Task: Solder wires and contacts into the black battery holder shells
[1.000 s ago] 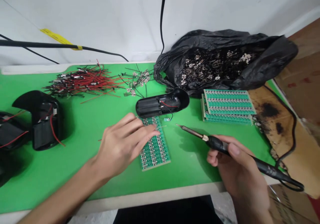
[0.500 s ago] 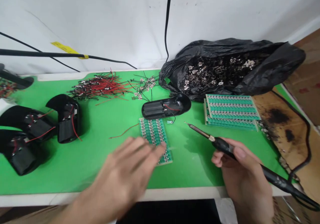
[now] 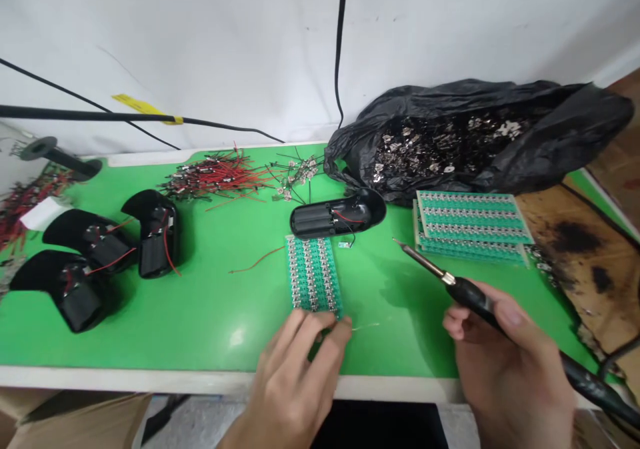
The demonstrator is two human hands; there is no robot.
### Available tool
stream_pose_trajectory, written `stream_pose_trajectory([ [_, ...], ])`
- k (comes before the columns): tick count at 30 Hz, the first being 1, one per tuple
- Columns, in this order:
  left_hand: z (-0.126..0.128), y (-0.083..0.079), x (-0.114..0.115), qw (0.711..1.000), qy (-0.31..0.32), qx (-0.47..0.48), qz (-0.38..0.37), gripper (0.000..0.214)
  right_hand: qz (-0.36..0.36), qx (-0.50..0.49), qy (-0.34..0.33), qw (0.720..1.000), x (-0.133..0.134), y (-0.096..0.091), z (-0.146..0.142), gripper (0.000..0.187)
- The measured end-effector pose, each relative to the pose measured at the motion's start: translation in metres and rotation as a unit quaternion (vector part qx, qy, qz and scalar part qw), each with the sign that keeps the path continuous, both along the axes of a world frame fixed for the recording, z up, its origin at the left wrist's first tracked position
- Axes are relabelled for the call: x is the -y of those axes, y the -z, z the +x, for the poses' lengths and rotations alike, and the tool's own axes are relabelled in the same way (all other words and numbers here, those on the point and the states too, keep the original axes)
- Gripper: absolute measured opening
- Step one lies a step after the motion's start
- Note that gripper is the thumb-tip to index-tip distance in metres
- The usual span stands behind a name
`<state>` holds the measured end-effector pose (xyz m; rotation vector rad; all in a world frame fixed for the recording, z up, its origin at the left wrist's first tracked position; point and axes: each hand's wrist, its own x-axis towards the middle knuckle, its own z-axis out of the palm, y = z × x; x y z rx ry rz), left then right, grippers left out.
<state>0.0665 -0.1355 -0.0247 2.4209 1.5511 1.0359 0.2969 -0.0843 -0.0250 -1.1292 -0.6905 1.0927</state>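
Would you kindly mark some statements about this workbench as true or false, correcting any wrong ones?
1. The right hand holds a soldering iron. True.
2. Small metal pieces lie in the black plastic bag. True.
3. The left hand is inside that bag. False: it is at the near end of the green circuit-board panel.
4. The stacked circuit-board panels lie behind the bag. False: they lie in front of it.
5. Three black plastic housings lie together on the left. True.
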Motion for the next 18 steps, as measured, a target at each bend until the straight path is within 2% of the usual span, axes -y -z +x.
stream_pose_trajectory([
  [4,-0.023,-0.008,-0.003,0.999,-0.007,0.029,-0.040,0.024,-0.001,0.007,-0.002,1.000,0.000,0.002,0.000,0.016],
  [7,-0.045,-0.019,-0.011,0.997,0.023,0.014,-0.078,0.021,-0.002,0.008,-0.006,1.000,0.001,0.002,0.000,0.017],
  [13,-0.093,-0.044,-0.033,0.980,0.052,-0.005,-0.191,0.043,-0.016,-0.002,-0.003,1.000,0.001,0.002,-0.002,0.019],
  [15,-0.108,-0.047,-0.040,0.975,0.067,-0.002,-0.210,0.042,-0.019,-0.004,-0.003,1.000,0.001,0.003,-0.003,0.020],
  [18,-0.126,-0.044,-0.047,0.967,0.099,-0.007,-0.233,0.035,-0.021,-0.002,-0.006,1.000,0.001,0.003,-0.003,0.022],
])
